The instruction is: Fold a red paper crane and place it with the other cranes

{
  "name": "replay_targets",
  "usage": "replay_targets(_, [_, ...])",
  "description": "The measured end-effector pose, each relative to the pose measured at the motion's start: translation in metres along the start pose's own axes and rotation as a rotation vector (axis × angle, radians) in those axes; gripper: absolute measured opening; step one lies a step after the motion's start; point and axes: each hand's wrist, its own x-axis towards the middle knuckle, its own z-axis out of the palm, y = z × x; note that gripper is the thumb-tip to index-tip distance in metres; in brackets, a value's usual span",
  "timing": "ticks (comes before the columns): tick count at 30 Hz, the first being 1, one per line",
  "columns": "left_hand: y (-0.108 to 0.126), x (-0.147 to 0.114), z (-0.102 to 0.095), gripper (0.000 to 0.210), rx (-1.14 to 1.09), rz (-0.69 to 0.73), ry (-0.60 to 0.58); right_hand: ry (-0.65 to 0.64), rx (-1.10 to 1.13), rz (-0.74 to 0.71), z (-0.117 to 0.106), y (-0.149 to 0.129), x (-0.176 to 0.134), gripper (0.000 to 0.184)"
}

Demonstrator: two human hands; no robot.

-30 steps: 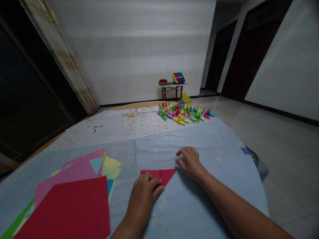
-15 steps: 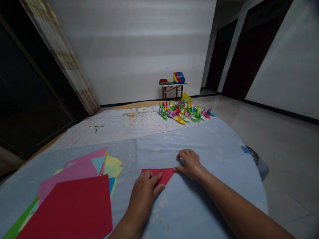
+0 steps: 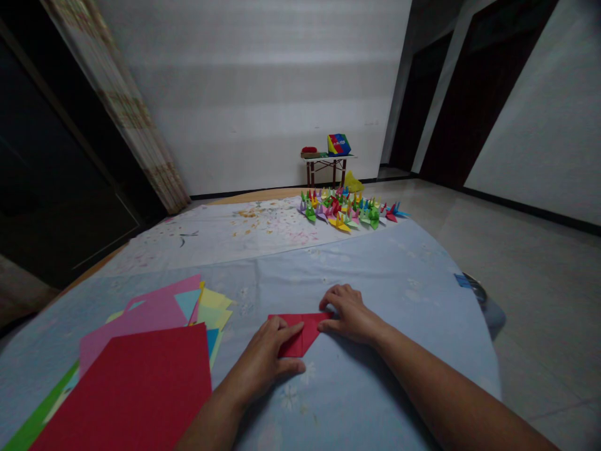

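A small folded piece of red paper (image 3: 310, 329) lies flat on the light blue tablecloth in front of me, with a vertical crease near its middle. My left hand (image 3: 267, 351) rests over its left part, index finger stretched across the paper and thumb spread apart below it. At the paper's right corner is my right hand (image 3: 350, 316), fingers curved and the thumb on the near side, holding that corner. Part of the corner is hidden under the fingers.
Large coloured sheets, a red sheet (image 3: 136, 382) on top, lie at the left. Many folded paper cranes (image 3: 342, 210) stand at the table's far right. Behind them a small side table (image 3: 328, 160) carries a multicoloured box (image 3: 339, 145). The tablecloth (image 3: 399, 269) curves away at the right.
My right hand has shifted left, farther over the paper's right corner. My left hand has moved slightly left and its thumb has spread away, leaving more of the paper's lower part visible.
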Motion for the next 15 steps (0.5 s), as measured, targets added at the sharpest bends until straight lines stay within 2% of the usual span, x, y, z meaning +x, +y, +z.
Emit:
replay_targets(4, [-0.002, -0.004, -0.001, 0.066, -0.036, 0.011, -0.003, -0.007, 0.0, 0.008, 0.001, 0.002, 0.001, 0.032])
replay_targets(7, [-0.001, -0.005, 0.004, 0.057, -0.005, 0.005, 0.063, -0.002, 0.003, -0.011, 0.001, 0.001, 0.001, 0.031])
replay_targets(11, [0.007, -0.005, 0.013, 0.053, 0.113, 0.04, 0.178, 0.004, 0.007, -0.066, 0.001, -0.002, -0.001, 0.024])
replay_targets(15, [0.019, -0.003, 0.02, 0.034, 0.291, 0.067, 0.168, 0.016, 0.002, -0.098, 0.0, -0.005, -0.001, 0.021])
